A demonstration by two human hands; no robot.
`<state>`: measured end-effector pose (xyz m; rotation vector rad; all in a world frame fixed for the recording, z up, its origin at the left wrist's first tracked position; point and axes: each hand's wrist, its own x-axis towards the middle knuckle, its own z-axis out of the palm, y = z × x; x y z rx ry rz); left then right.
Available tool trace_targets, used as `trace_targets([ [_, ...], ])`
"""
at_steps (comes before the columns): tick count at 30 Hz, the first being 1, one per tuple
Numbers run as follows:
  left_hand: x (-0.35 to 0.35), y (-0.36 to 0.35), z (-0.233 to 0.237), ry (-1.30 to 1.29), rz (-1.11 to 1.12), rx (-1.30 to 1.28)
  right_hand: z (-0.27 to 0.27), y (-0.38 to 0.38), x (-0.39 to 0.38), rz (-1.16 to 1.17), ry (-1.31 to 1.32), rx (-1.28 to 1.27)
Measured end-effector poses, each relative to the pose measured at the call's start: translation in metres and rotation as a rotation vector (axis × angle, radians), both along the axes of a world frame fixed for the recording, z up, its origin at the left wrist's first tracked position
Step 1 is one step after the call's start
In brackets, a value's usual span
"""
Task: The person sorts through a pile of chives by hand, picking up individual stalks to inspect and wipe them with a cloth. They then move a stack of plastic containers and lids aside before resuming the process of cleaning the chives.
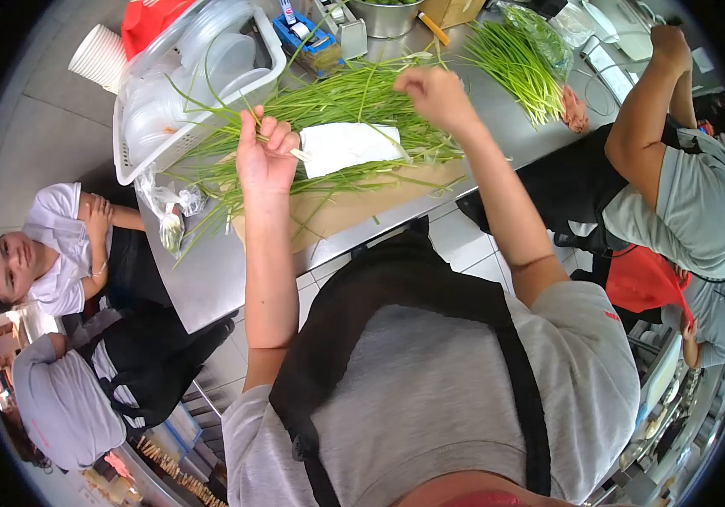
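Note:
My left hand is closed around a few thin green onion stalks. Their green ends fan out to the upper left, and a pale root end pokes out by the palm. Beneath both hands spreads a loose pile of green onions over a brown board. On the pile lies a white paper sheet, just right of my left hand. My right hand is raised over the right part of the pile with its fingers curled in a pinch. Whatever may be between those fingertips is too small to make out.
A white basket of clear plastic lids stands at the left, beside stacked cups. A tape dispenser, a metal pot and a second green onion bundle sit farther back. Co-workers stand on both sides.

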<state>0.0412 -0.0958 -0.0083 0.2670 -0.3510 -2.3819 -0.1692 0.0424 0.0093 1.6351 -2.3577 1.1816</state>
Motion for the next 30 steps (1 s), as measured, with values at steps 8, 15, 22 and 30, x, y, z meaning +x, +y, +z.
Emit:
trace_targets([
  [8, -0.017, 0.031, -0.008, -0.107, -0.260, -0.096, 0.023, -0.013, -0.033, 0.263, -0.030, 0.494],
  [15, -0.012, 0.041, -0.016, -0.248, -0.485, -0.181, 0.010, 0.002, -0.030, 0.209, 0.150, 0.792],
  [22, -0.010, 0.037, -0.031, -0.354, -0.424, -0.142, -0.002, 0.015, -0.017, 0.131, 0.264, 0.561],
  [30, -0.009, 0.020, -0.042, -0.209, -0.418, 0.045, 0.007, 0.030, -0.001, 0.252, 0.107, 0.490],
])
